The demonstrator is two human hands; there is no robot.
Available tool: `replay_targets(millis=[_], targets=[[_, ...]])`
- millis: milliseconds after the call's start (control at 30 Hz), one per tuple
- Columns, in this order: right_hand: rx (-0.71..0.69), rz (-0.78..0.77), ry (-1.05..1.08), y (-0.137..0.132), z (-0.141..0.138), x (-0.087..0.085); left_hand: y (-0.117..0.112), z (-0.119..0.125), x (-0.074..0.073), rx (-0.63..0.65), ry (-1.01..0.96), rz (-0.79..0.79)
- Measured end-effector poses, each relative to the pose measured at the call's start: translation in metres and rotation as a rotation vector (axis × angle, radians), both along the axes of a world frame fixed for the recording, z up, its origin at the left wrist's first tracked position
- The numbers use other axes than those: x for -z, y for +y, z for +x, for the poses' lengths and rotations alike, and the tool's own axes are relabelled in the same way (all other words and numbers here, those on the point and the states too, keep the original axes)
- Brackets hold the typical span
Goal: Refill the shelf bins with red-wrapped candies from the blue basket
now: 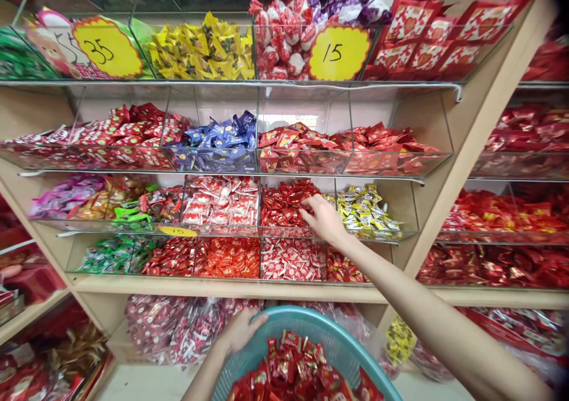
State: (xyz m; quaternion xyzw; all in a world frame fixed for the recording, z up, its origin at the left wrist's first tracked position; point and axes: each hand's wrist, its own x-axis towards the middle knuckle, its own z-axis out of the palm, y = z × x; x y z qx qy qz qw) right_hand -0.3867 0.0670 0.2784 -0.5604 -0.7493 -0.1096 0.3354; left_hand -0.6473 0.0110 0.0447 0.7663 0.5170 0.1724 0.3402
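Note:
My left hand (242, 330) is closed on the rim of a teal plastic basket (331, 324) at the bottom of the view. Inside the basket lies a heap of red wrapped candies (296, 368). My right hand (326, 218) reaches to the third shelf row, over a clear bin of small red wrapped candies (284, 202). Its fingers are loosely bent and apart, with no candy visible in them. Just right of that hand is a bin of yellow and white wrapped candies (367, 208); to the left are white and red packets (220, 199).
Clear bin fronts and dividers edge each row of the wooden shelf (222, 285). Yellow price tags stand at the top, one marked 35 (106, 47) and one marked 15 (340, 53). Bagged candies (178, 330) sit under the bottom board. A wooden upright (471, 134) rises on the right.

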Motion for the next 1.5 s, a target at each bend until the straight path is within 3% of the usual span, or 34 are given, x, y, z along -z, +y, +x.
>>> replay_targets(millis=[100,233,567,867,1200,1500], targets=[[0.157,0.007,-0.043,0.026,0.001,-0.007,0.001,0.000,0.003,0.005,-0.002,0.008],[0.287,-0.004,-0.045,0.047,-0.006,-0.002,0.000,-0.002,0.003,-0.009,-0.001,0.008],[0.422,0.015,-0.072,0.056,-0.009,0.009,0.000,-0.002,0.000,-0.004,0.003,0.000],[0.405,0.035,-0.084,0.053,-0.008,0.010,-0.002,-0.001,-0.004,-0.022,0.020,0.007],[0.385,-0.004,-0.029,0.052,-0.008,0.010,0.000,-0.003,0.001,-0.015,0.017,0.016],[0.327,0.129,0.036,0.056,-0.005,0.013,0.000,-0.002,0.002,-0.022,0.035,0.012]])
